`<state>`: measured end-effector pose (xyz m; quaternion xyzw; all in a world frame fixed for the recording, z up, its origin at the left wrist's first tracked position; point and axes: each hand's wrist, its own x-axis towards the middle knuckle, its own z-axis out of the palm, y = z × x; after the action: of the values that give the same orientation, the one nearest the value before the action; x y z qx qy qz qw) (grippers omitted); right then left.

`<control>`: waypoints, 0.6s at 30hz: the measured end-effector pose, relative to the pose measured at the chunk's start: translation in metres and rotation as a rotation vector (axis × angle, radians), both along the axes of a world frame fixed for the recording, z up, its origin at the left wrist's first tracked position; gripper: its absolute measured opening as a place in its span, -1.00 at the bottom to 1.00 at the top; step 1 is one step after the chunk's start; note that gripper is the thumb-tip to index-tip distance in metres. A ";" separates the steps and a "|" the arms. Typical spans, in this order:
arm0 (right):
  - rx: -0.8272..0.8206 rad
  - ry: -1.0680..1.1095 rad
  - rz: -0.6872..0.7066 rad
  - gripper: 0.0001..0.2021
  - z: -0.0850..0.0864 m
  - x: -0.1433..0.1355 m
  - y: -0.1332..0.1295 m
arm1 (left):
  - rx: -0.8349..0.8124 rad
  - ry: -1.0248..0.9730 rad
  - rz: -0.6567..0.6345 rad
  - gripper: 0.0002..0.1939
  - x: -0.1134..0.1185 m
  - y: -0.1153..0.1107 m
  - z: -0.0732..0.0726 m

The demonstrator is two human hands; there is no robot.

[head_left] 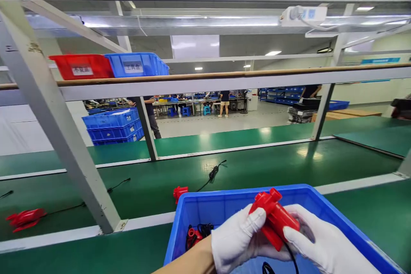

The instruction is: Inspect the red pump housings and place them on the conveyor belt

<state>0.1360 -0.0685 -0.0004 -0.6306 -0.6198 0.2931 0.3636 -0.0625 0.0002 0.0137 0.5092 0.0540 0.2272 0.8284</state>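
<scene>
Both of my hands wear white gloves and hold one small red pump point(272, 216) above a blue plastic bin point(212, 203). Its short round spout points up and away from me, and a black cord hangs from its near end. My left hand point(239, 237) grips the spout side, thumb on top. Around the cord end, my right hand point(311, 239) closes with its thumb on the body. Lower left in the bin lies another red pump point(193, 236) with a coiled black cord. More cord lies under my hands, and my gloves hide part of the bin floor.
On the green belt beyond the bin lie a red pump point(25, 218) at left and another red piece point(180, 193) with a bundled cord. A slanted metal post point(73, 137) stands at left. Red point(83, 66) and blue point(138, 65) boxes sit on the shelf. People stand far back.
</scene>
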 end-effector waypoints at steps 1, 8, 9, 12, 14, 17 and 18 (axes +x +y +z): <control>0.015 0.006 -0.023 -0.46 0.003 -0.002 -0.001 | 0.010 0.007 -0.018 -0.48 0.000 0.000 0.000; 0.091 -0.113 0.022 -0.58 0.013 -0.007 -0.012 | 0.082 0.082 -0.017 -0.44 0.000 0.002 0.006; 0.127 -0.171 0.033 -0.59 0.012 -0.006 -0.014 | 0.107 0.113 0.003 -0.45 -0.002 0.003 0.006; 0.355 -0.367 0.085 -0.55 0.008 -0.005 -0.020 | 0.274 0.205 0.088 -0.30 -0.008 0.008 0.004; 0.534 -0.484 0.127 -0.45 0.006 -0.008 -0.023 | 0.390 0.202 0.099 -0.18 -0.013 0.009 0.003; 0.694 -0.579 0.129 -0.32 0.009 -0.010 -0.027 | 0.429 0.120 0.064 -0.18 -0.016 0.006 0.003; 0.715 -0.589 0.125 -0.30 0.011 -0.010 -0.029 | 0.425 0.080 0.060 -0.20 -0.015 0.005 0.003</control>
<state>0.1256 -0.0973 0.0105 -0.4836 -0.7956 -0.1090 0.3482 -0.0776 0.0047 0.0166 0.6792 0.0531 0.2377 0.6924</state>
